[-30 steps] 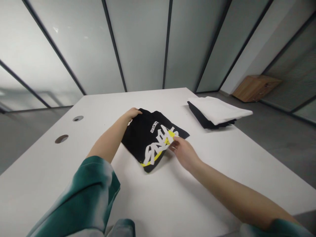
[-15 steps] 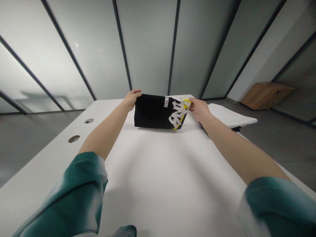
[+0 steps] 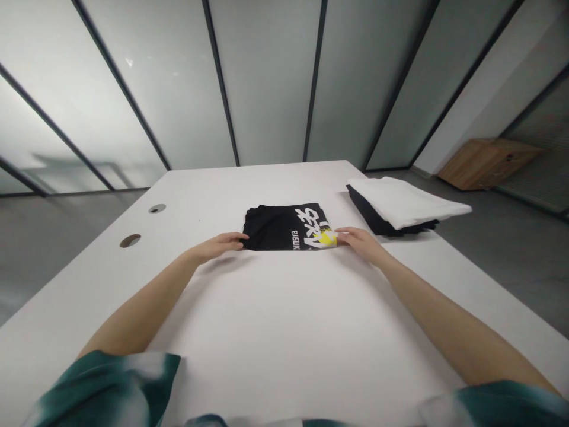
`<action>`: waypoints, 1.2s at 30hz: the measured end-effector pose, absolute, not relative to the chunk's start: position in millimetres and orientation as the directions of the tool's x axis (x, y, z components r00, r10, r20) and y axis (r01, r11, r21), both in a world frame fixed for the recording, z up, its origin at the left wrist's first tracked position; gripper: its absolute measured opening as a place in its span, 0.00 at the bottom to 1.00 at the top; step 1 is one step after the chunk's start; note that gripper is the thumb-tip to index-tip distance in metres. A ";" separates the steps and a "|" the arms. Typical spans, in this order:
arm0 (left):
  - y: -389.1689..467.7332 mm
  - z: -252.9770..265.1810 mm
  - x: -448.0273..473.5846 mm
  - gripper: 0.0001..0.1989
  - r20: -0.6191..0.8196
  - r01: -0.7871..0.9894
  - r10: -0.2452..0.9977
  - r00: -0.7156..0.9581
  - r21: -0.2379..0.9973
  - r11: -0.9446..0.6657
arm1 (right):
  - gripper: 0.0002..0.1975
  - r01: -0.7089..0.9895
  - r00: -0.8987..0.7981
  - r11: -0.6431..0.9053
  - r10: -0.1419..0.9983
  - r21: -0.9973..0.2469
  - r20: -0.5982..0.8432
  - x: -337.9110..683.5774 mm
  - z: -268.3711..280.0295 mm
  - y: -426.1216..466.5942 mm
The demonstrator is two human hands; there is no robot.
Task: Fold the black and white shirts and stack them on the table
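A black T-shirt (image 3: 273, 228), folded into a flat rectangle, lies on the white table. White lettering and a yellow patch show on its right part. My left hand (image 3: 222, 244) holds the near left corner, fingers on top and the thumb lower at the edge. At the opposite near corner, by the yellow print, my right hand (image 3: 355, 240) pinches the cloth in the same way. The fingertips partly cover both corners.
Folded garments form a pile at the table's right edge, a white one (image 3: 406, 201) over a black one (image 3: 371, 216). Two round holes pierce the table (image 3: 284, 332) on the left. Frosted glass panels stand behind, and a wooden cabinet (image 3: 489, 163) sits on the floor at right.
Half a second ago both hands held the T-shirt up off the table by its upper corners. It has come down flat, nearer to me, and its print now faces up the other way round.
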State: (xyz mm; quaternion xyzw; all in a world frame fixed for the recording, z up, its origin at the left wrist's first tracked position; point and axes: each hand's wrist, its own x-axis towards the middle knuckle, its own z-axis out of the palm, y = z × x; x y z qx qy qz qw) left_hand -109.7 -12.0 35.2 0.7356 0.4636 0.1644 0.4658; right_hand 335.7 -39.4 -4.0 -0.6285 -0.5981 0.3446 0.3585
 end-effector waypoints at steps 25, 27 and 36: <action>44.5 11.6 -56.1 0.16 0.113 0.831 0.991 0.078 0.542 -0.127 | 0.13 0.951 0.083 -0.013 0.973 -0.309 0.215 296.9 -2.7 17.4; 38.2 17.5 -49.7 0.21 0.205 0.883 0.975 0.086 0.437 -0.170 | 0.17 0.966 0.060 0.011 0.963 -0.257 0.265 294.4 0.9 12.6; 7.9 -5.8 -10.8 0.32 0.095 0.881 0.897 0.431 0.168 -0.441 | 0.31 0.951 -0.272 0.285 0.956 -0.122 0.113 259.6 -15.2 -12.0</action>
